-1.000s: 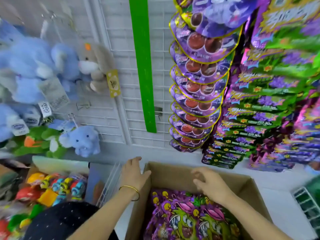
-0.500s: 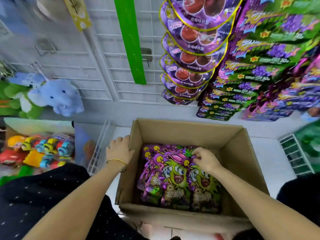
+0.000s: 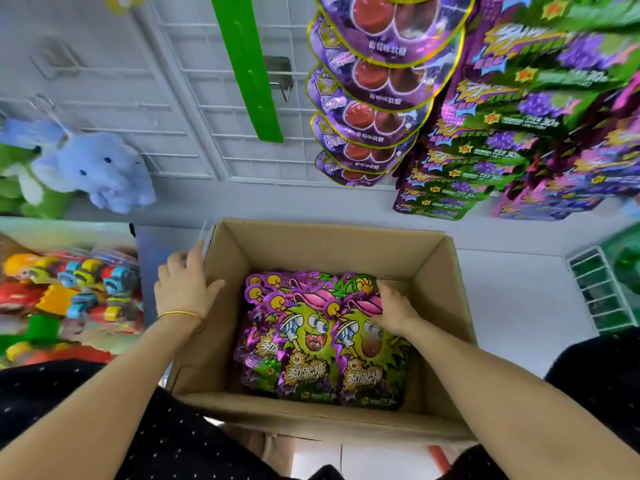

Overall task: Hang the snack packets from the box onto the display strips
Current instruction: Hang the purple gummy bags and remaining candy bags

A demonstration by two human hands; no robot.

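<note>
Two hands are seen at the cardboard box (image 3: pixel 346 247), lower centre of frame. Its left wall's rim is clasped by the left hand (image 3: pixel 185 289), thumb inside, fingers outside. The snack packets (image 3: pixel 311 341) are stacked flat in the box's bottom, & the rightmost one's top edge is gripped by the right hand (image 3: pixel 394 311), fingers curled. A green display strip (image 3: pixel 249 71) is hung on the wire grid (image 3: pixel 207 109), upper centre, w/ purple packets (image 3: pixel 374 109) hung to its right.

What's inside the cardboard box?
Overlapping purple-green packets, with the right hand gripping the rightmost one's top edge. The floor of the box and anything beneath the top packets are covered.
</note>
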